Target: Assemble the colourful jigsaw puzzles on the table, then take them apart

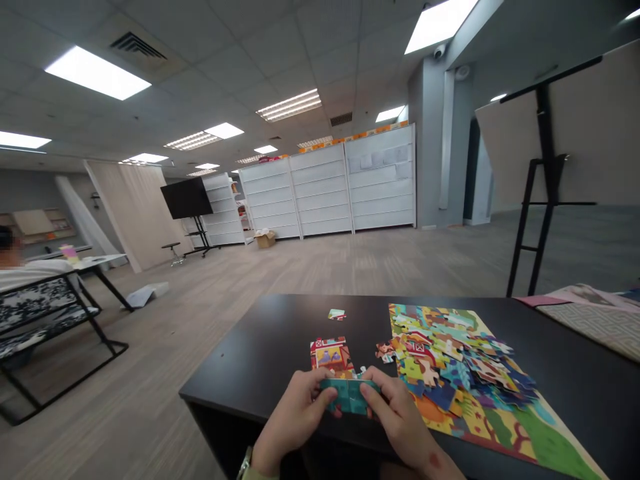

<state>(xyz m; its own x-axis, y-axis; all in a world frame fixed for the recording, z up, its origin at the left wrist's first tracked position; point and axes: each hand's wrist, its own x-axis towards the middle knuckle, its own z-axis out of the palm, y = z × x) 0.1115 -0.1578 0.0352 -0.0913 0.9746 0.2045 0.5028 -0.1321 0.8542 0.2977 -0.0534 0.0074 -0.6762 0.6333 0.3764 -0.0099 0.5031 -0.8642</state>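
My left hand (305,407) and my right hand (393,410) both pinch teal puzzle pieces (349,395), one at each end, at the near edge of the dark table. A seam runs down the middle, where the pieces meet. Just beyond my fingers lies a joined section of puzzle (330,353) with a red barn and purple shapes. To its right is a loose puzzle piece (385,352), and farther back another puzzle piece (337,314). A heap of mixed puzzle pieces (450,360) covers part of a colourful picture sheet (545,433) on the right.
The dark table (280,320) has its left corner near my left arm. Patterned cloth (590,313) lies at the right edge. A board on a black stand (540,200) rises behind it. At far left, a person (30,272) sits on a chair by a white table (97,261).
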